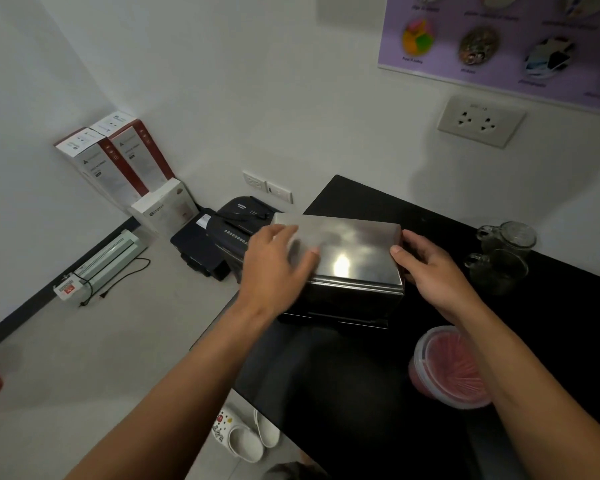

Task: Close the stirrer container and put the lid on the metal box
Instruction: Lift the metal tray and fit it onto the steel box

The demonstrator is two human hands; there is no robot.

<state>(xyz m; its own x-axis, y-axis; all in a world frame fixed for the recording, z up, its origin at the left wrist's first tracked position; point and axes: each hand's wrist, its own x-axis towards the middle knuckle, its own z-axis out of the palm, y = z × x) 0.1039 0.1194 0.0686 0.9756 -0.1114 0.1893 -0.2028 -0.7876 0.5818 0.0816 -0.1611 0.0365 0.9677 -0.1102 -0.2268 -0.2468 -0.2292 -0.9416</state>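
Observation:
A shiny metal lid (347, 249) lies on top of the dark metal box (340, 301) on the black counter (361, 393). My left hand (274, 271) grips the lid's left end, with the thumb on top. At the lid's right end my right hand (430, 268) holds the edge. A round clear plastic stirrer container (447, 368) full of pink stirrers stands at the front right, with a clear lid on it, partly behind my right forearm.
Two glass jars (503, 254) stand on the counter to the right of the box. On the floor at left are a black shredder (229, 230), white boxes (118, 161) against the wall, a laminator (101, 261) and white sandals (246, 434).

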